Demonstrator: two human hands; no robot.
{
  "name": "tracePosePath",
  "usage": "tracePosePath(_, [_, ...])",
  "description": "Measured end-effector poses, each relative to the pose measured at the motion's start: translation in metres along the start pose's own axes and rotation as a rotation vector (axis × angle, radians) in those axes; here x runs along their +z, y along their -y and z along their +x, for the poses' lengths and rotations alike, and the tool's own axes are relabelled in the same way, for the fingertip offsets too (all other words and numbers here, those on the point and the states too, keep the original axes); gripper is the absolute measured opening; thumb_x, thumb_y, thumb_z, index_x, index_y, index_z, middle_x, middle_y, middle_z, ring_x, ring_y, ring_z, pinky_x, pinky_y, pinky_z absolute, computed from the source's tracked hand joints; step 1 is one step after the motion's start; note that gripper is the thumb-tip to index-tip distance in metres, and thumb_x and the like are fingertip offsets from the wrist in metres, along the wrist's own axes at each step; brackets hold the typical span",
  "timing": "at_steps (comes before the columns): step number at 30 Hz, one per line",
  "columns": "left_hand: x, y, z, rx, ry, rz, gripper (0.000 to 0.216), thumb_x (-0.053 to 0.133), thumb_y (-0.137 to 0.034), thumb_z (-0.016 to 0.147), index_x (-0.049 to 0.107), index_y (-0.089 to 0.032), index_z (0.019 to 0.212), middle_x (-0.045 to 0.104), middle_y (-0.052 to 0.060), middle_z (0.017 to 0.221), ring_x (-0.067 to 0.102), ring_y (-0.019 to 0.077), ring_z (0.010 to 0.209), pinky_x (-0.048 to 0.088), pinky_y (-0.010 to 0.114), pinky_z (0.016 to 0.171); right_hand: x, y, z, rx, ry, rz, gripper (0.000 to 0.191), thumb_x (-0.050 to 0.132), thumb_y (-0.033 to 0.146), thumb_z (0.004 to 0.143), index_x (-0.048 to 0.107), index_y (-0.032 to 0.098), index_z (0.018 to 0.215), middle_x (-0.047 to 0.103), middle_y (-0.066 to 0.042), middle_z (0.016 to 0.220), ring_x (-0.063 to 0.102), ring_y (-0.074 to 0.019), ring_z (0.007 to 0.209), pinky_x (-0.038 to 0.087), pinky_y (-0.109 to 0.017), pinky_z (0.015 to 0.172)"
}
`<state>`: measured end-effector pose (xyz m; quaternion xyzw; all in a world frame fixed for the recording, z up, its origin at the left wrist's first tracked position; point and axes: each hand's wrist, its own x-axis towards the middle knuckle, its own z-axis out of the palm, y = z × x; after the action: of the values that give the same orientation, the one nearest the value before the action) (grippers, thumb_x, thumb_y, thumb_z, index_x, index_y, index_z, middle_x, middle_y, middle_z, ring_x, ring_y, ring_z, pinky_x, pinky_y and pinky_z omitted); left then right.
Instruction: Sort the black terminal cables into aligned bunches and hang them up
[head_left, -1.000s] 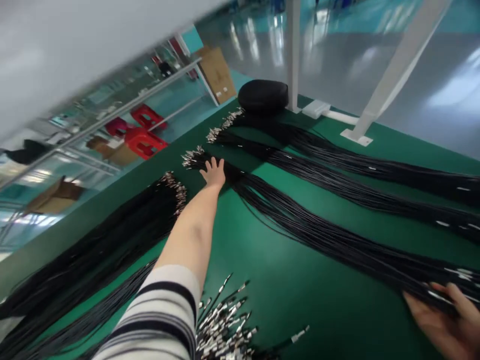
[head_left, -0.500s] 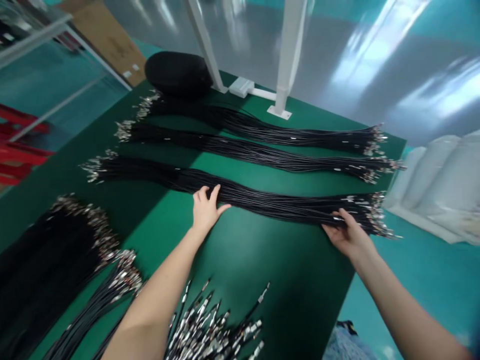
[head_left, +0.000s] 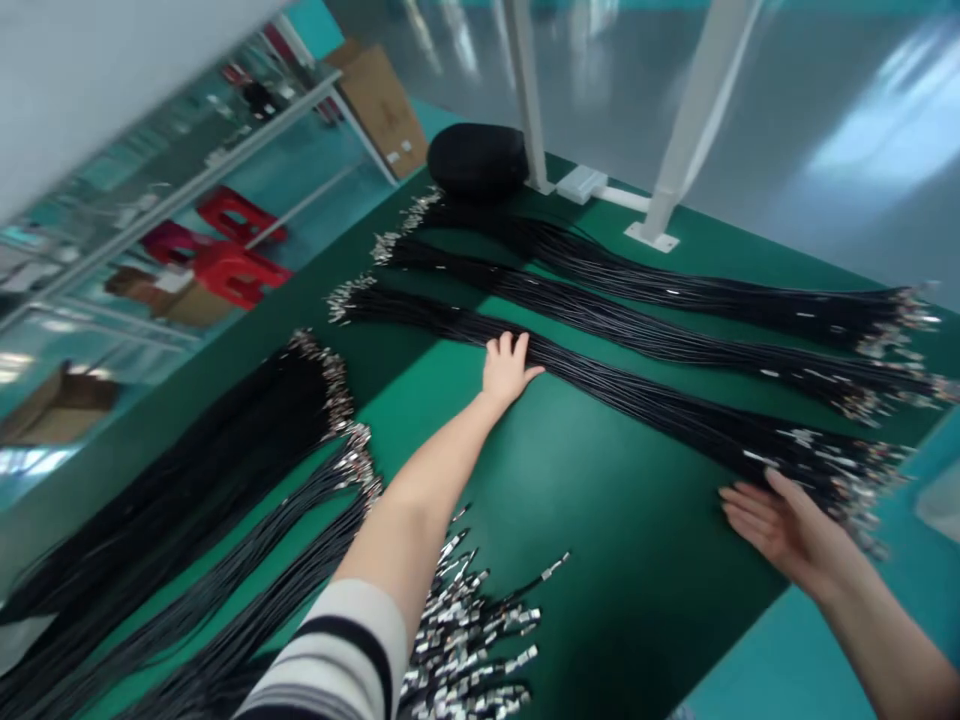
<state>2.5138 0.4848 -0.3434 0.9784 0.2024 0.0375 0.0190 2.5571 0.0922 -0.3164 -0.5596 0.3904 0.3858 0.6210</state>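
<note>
Three cable bundles appear laid out, other cables pending; my spread left hand touches one, spread right hand beside it.

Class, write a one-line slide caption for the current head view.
Left hand spread on a black cable bundle, right hand open near its right end, over a green table.

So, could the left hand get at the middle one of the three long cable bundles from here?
Probably yes. The left hand is spread open at the nearest bundle, and the middle bundle lies just past it, across a strip of green tabletop, with nothing standing between.
</note>
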Motion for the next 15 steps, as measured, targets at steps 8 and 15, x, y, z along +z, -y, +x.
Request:
tracePosePath(8, [-0.058, -0.014, -0.063, -0.067, 0.151, -0.214, 0.068, 0.053, -0.037, 0.073, 0.022, -0.023, 0.132, 0.023, 0.011, 0.134, 0.038, 0.0269, 0.112, 0.040, 0.039, 0.086, 0.026, -0.095, -0.034, -0.114, 0.310, -0.514, 0.036, 0.067, 0.036, 0.062, 0.057, 0.011, 0.087, 0.064, -0.011, 0.078, 0.061, -0.0180, 0.063, 0.052, -0.028, 0.060])
tracePosePath(15, [-0.140, 0.105, -0.301, -0.041, 0.326, -0.308, 0.042, 0.045, -0.039, 0.079, 0.041, -0.024, 0.119, 0.047, 0.004, 0.116, 0.049, 0.0169, 0.104, 0.042, 0.028, 0.086, 0.077, -0.198, -0.100, -0.930, 0.859, -1.409, 0.027, 0.044, 0.041, 0.077, 0.059, 0.019, 0.081, 0.064, -0.005, 0.078, 0.061, -0.0168, 0.068, 0.049, -0.028, 0.063])
